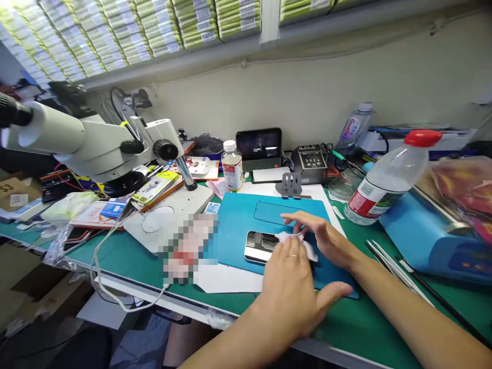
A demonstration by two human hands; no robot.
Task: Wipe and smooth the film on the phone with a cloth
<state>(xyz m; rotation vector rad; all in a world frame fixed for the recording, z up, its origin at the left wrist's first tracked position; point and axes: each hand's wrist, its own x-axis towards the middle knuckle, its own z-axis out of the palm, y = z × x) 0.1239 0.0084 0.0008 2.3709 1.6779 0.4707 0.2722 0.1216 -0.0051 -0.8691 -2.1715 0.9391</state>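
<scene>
A phone lies on the blue mat, its glossy face up with light streaks reflected on it. My left hand presses a white wipe onto the phone's right part, fingers together over it and thumb out to the side. That end of the phone is mostly hidden under the hand and wipe. Just beyond, my right hand has its fingers apart, above the mat near the wipe; whether it touches the wipe I cannot tell. A thin dark-edged rectangular outline lies behind the phone on the mat.
At the left stands a microscope on a white base. A white cable runs to a blurred-out item. Behind the mat are a small bottle and a black-screened device. A red-capped bottle and tweezers lie rightward.
</scene>
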